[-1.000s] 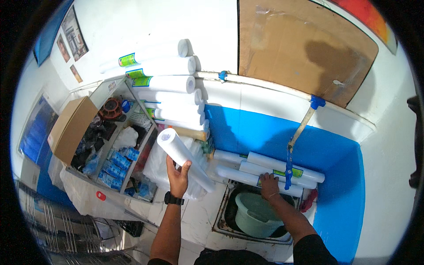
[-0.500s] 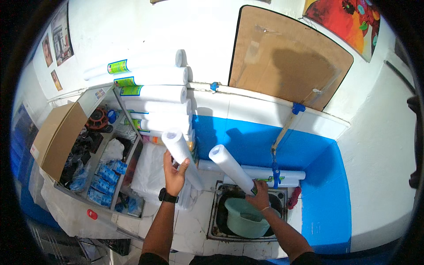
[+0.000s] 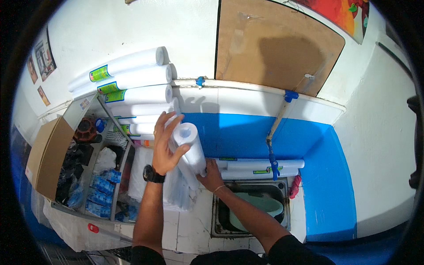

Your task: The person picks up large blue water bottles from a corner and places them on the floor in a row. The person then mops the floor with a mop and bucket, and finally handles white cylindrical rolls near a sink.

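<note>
A white roll (image 3: 194,154) with a hollow core stands tilted in front of me, its open end facing up toward me. Low on its side, my right hand (image 3: 211,177) grips it, fingers partly hidden by the roll. My left hand (image 3: 165,148) is at the roll's upper left with fingers spread; whether it touches the roll I cannot tell. Beside and partly behind it, another white roll (image 3: 187,173) leans upright. Several white rolls with green labels (image 3: 141,95) lie stacked along the wall beyond my left hand.
A glass-sided case (image 3: 115,185) with blue packets stands at left, a cardboard box (image 3: 47,157) on it. Clear plastic-wrapped goods (image 3: 140,172) sit beside it. At right are a sink (image 3: 216,221) with a green basin (image 3: 269,205), a blue tap (image 3: 274,168) and more rolls (image 3: 285,164) against the wall.
My right hand has carried its roll left from over the sink, next to the leaning one. My left hand has let go of that leaning roll, rising with fingers spread. The view has shifted slightly.
</note>
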Demonstrator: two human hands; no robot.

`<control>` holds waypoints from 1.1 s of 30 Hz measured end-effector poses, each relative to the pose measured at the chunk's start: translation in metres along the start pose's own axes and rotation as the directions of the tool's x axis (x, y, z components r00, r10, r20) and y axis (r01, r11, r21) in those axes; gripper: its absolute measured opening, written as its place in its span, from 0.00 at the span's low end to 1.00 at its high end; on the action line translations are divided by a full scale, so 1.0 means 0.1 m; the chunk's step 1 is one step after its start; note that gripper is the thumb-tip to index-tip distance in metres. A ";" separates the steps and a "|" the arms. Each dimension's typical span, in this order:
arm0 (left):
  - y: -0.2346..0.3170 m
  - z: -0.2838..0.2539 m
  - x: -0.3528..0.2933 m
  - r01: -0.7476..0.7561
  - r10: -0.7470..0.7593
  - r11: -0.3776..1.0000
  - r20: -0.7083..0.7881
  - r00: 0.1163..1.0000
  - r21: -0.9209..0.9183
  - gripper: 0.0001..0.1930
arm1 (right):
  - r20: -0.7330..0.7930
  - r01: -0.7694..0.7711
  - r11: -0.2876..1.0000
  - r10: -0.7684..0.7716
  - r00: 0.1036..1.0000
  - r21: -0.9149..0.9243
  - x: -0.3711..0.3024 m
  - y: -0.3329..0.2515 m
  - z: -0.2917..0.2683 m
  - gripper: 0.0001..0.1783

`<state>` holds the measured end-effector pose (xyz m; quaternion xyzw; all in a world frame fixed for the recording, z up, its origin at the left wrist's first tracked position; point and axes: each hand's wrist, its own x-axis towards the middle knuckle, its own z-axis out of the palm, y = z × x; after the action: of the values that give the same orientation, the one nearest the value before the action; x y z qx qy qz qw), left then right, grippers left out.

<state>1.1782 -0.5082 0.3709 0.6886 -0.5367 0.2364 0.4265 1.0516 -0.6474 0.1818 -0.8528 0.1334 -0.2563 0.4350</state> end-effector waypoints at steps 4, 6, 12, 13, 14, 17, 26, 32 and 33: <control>0.10 -0.05 0.18 0.029 -0.046 0.981 0.081 0.996 0.194 0.46 | 0.026 -0.074 0.997 0.074 0.997 -0.007 0.02 0.18 0.14 0.41; 0.19 -0.05 0.17 0.085 -0.086 0.974 0.000 0.996 0.210 0.45 | 0.032 -0.049 0.998 0.050 0.998 -0.041 0.02 0.19 0.16 0.42; 0.30 -0.12 0.10 0.106 -0.070 0.925 -0.110 0.991 0.365 0.28 | 0.217 0.095 0.995 -0.083 0.973 -0.043 0.02 0.22 -0.03 0.40; 0.29 -0.13 0.09 0.099 -0.075 0.947 -0.088 0.993 0.304 0.27 | 0.297 0.089 0.996 -0.077 0.952 -0.028 0.06 0.30 -0.08 0.39; 0.28 -0.16 0.08 0.112 -0.101 0.958 -0.054 0.993 0.263 0.26 | 0.381 0.094 0.996 -0.087 0.920 0.000 0.13 0.42 -0.15 0.39; 0.23 -0.21 0.00 0.098 -0.086 0.953 -0.054 0.995 0.288 0.22 | 0.343 0.110 0.975 -0.037 0.938 -0.195 0.41 0.84 -0.07 0.36; 0.26 -0.38 -0.26 0.096 -0.089 0.948 -0.038 0.995 0.302 0.32 | 0.316 0.111 0.737 0.145 0.938 -0.667 0.60 1.88 0.63 0.25; 0.35 -0.50 -0.26 0.171 -0.177 0.939 -0.007 0.984 0.298 0.36 | 0.341 0.225 0.503 0.150 0.928 -0.834 0.60 1.71 0.60 0.31; 0.37 -0.51 -0.26 0.169 -0.180 0.934 0.007 0.984 0.315 0.37 | 0.346 0.185 0.544 0.209 0.915 -0.819 0.62 1.60 0.53 0.31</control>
<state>1.1418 -0.4539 0.3897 0.7964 -0.4366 0.2674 0.3218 1.1320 -0.7336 0.0460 -0.9880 0.1525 0.0239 -0.0065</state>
